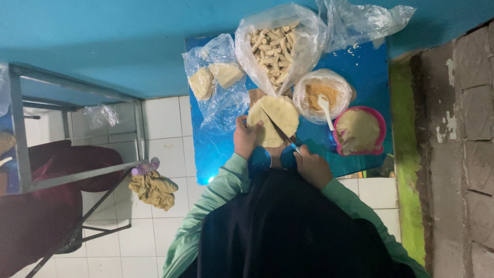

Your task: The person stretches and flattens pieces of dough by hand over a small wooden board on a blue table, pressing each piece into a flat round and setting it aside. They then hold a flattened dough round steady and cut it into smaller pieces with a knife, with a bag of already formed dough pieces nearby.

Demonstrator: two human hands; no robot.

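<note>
A round, flat sheet of pale dough lies on a small wooden board on the blue tabletop. My left hand presses on the dough's left edge. My right hand grips a knife, and its blade lies slantwise across the dough. Green sleeves and dark cloth cover my arms and body below the hands.
Behind the dough stand a plastic bag of small rolled sticks, a bag with pale dough blocks, a bag of brown crumbs with a white spoon, and a pink bowl of pale paste. A metal frame and a crumpled cloth are at the left.
</note>
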